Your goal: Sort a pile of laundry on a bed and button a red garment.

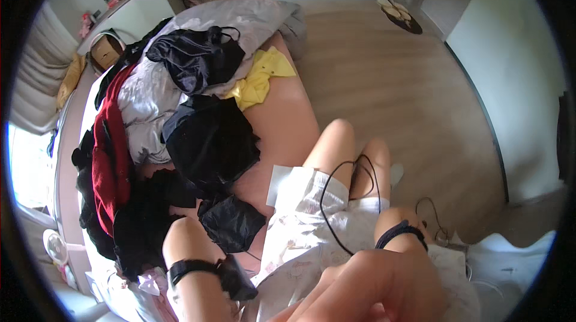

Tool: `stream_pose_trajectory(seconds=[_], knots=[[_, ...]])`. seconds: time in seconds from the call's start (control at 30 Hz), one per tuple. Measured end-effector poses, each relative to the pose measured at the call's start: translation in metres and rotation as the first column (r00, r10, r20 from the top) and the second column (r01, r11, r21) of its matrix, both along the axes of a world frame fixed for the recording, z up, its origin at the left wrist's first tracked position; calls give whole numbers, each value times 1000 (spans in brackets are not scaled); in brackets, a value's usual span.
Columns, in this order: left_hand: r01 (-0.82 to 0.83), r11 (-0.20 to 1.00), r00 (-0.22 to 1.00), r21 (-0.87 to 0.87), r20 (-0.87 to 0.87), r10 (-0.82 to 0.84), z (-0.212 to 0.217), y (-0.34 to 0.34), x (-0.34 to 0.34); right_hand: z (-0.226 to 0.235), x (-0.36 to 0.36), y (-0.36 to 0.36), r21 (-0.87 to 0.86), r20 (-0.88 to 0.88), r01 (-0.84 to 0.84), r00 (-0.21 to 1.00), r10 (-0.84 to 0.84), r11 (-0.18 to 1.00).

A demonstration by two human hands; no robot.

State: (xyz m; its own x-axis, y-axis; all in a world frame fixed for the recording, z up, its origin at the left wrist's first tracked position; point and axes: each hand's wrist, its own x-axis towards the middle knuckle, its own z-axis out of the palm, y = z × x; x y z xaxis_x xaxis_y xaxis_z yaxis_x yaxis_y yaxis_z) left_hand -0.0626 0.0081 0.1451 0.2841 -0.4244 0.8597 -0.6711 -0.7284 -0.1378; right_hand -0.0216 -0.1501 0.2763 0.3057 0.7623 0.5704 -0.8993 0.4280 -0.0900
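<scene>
The black garment lies crumpled on the pink bed, at the near end of the clothes pile and just beside the person's lap. The left hand is at this garment's left edge, its wrist ringed by a black strap; the forearm comes up from the lower edge and hides the fingers, so I cannot tell whether they are spread or pinching the cloth. The right hand fills the lower middle, very close to the camera and blurred; its fingers seem curled loosely inward, but whether they hold anything I cannot tell. A black band circles the right wrist, just beyond the hand. A thin black cable loops over the pale shorts and the bare knees, to the right of the black garment. Beyond the garment the pile goes on: a larger black piece, a red garment to its left, grey cloth, and a yellow garment farther up the bed. To the right of the bed runs a wooden floor.
</scene>
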Motion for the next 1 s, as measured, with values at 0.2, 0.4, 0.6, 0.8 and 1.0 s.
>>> stream_pose_trajectory(seconds=[0.2,0.4,0.6,0.8,1.0], knots=[[80,991,984,-104,166,-62,-50,6,8,-5,-1,16,196,99,254,956,-277,947],[44,953,967,-301,-226,-116,-119,-40,63,-20,1,5,72,77,291,952,-296,954],[-144,987,602,-71,-798,30,-200,-46,54,-17,-1,6,77,0,221,975,-222,972],[-105,994,660,-21,-749,53,-205,-67,70,-26,7,7,59,1,278,960,-279,959],[-152,986,549,-64,-836,30,-199,-64,75,-43,23,34,262,-20,338,938,-345,904]])
